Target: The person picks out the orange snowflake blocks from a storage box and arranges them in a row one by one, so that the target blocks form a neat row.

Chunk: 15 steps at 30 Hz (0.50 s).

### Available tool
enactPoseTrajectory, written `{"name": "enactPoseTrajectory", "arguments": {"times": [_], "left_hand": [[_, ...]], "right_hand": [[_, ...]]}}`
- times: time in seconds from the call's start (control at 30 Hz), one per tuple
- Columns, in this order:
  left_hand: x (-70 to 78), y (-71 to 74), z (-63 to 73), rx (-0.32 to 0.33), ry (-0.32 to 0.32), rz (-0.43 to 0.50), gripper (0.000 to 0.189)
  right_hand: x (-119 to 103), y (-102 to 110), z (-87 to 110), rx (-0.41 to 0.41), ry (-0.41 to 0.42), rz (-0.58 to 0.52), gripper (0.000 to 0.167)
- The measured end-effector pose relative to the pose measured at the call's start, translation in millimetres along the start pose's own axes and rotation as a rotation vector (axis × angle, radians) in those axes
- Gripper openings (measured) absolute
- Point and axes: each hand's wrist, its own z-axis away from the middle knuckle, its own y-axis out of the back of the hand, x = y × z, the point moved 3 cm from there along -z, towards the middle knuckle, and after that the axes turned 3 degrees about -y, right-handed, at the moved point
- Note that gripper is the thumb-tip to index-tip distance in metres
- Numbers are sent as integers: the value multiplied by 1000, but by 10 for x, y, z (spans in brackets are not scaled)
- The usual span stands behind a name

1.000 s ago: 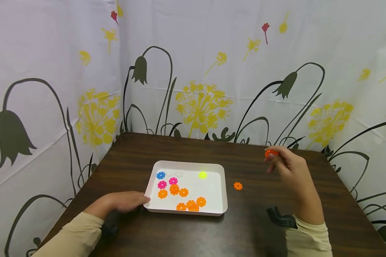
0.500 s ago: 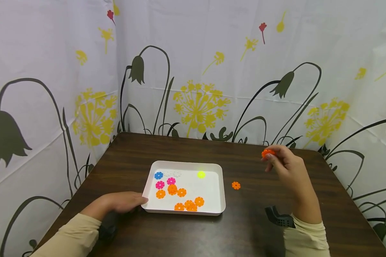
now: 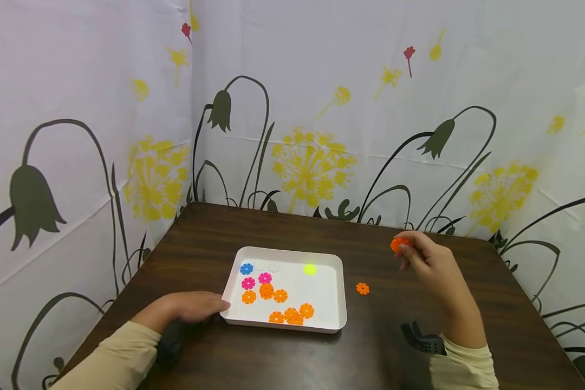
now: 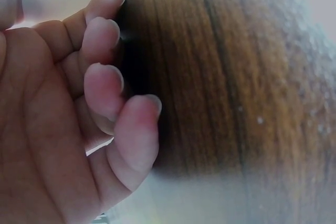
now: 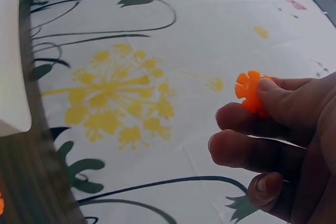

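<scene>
Room behind tray (image 3: 322, 292), orange disc (image 3: 363, 288) alongside

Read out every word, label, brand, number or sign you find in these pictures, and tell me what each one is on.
There is no readable text in any view.
White tray: no lettering shows.
Orange disc in the right hand: no marking seen.
Printed cloth: only plant and flower shapes.
Black wrist device: too small to tell whether it carries any.

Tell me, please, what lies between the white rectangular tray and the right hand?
One orange notched disc lies on the dark brown table between the tray and the right hand, apart from both, in the head view.
</scene>
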Motion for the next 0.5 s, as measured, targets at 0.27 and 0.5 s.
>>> {"name": "enactPoseTrajectory", "arguments": {"times": [0.27, 0.5], "left_hand": [[-33, -42, -41, -12, 13, 20, 42], [-50, 8, -41, -22, 25, -2, 42]], "right_hand": [[256, -300, -61, -355, -113, 173, 5], [588, -721, -39, -685, -177, 287, 9]]}}
